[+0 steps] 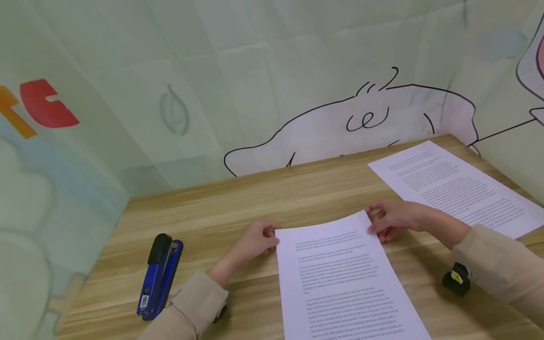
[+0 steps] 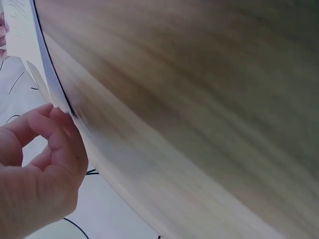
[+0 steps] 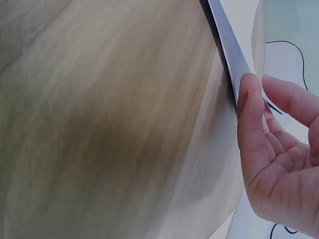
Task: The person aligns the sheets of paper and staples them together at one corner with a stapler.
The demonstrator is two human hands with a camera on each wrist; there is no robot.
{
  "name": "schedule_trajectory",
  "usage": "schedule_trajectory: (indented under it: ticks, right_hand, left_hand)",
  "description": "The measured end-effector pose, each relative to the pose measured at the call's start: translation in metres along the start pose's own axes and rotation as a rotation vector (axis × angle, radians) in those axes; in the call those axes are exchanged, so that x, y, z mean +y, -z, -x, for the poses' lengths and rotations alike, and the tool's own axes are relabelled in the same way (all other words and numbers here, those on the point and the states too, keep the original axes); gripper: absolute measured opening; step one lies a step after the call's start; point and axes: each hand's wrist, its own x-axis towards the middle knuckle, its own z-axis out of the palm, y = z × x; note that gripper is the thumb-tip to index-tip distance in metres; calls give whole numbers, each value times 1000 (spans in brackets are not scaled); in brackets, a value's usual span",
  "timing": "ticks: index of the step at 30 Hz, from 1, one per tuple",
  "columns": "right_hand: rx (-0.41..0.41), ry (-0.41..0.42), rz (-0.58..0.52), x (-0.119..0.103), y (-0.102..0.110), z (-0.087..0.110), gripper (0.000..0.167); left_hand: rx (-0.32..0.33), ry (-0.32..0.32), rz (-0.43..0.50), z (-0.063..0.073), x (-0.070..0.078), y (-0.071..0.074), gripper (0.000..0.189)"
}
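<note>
A printed sheet of paper (image 1: 335,283) lies before me in the head view, its far edge bowed slightly. At its far left corner my left hand (image 1: 256,240) pinches the paper between thumb and fingers. My right hand (image 1: 393,219) holds the far right corner, thumb near the edge. The left wrist view has the left hand (image 2: 47,164) at the paper's edge, fingers bent. From the right wrist, the paper (image 3: 229,47) is seen nearly edge-on, with the right hand (image 3: 279,154) at its corner. Whether several sheets are stacked cannot be told.
A blue and black stapler (image 1: 159,276) stands on the wooden table (image 1: 238,198) left of the left hand. Another printed sheet (image 1: 454,189) lies at the back right, partly behind the right forearm. A cloth with line drawings (image 1: 255,85) hangs behind the table.
</note>
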Motion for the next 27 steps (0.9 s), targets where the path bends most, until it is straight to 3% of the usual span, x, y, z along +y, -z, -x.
schedule_trajectory:
  ticks: [9,16,19,24,27]
  right_hand:
    - [17,4,87,0,20,13,44]
    - [135,-17,216,3,55,28,47]
    - [201,-22,277,7,75,36,48]
    - [308,-14,348,15,107,50,50]
    - [359,-19,370,22,124,58,52]
  left_hand:
    - [-45,-12,-34,3,6,4,23]
    - [41,-16,-77,1,15,6,25]
    - [47,-12,-88,-4,25,4,29]
    - [0,20,-15,-14,46,-4,38]
    - [-28,45,96,-21,59,-13,42]
